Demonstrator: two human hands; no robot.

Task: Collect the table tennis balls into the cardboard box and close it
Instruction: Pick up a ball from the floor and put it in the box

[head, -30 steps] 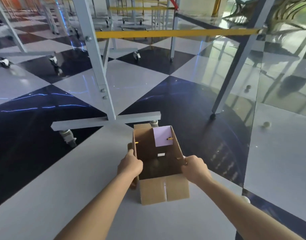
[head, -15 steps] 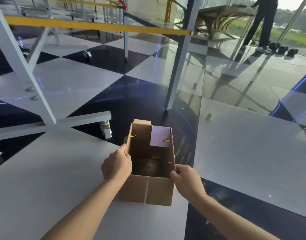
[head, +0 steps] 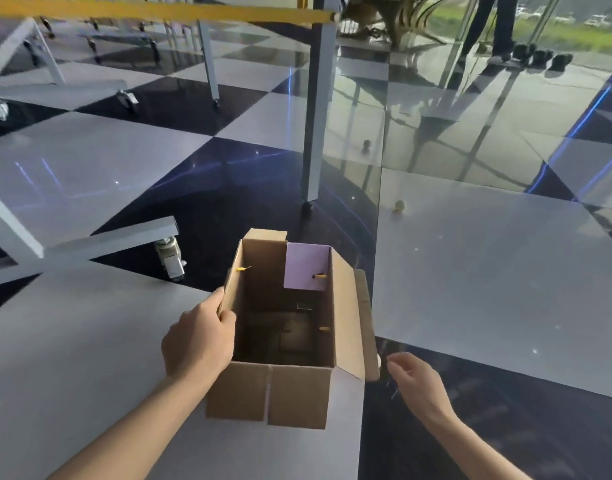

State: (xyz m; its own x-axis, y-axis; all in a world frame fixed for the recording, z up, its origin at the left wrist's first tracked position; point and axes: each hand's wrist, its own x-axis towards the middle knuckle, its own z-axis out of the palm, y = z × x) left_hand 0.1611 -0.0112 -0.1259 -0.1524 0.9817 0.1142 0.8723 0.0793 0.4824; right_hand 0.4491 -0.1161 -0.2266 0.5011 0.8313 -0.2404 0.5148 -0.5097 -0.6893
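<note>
Cardboard box [head: 297, 396] sits at the centre of the head view, top open, flaps folded outward, over a glossy black-and-white checkered floor [head: 488, 289]. Left hand [head: 200, 341] grips the box's left wall, fingers curled round its rim. Right hand [head: 418, 386] is off the box, just beside the right flap, fingers loosely curled, holding nothing. Purple sheet [head: 306, 266] lies against the inner far wall; small yellow pegs [head: 243, 269] poke through the side walls. Box bottom is dark (cannot tell if balls are inside). One yellowish table tennis ball [head: 398, 205] lies on the floor well beyond the box, near a grey metal post [head: 315, 133]; a second ball [head: 366, 144] is farther back. Caster wheel [head: 171, 259] stands left of the box.
</note>
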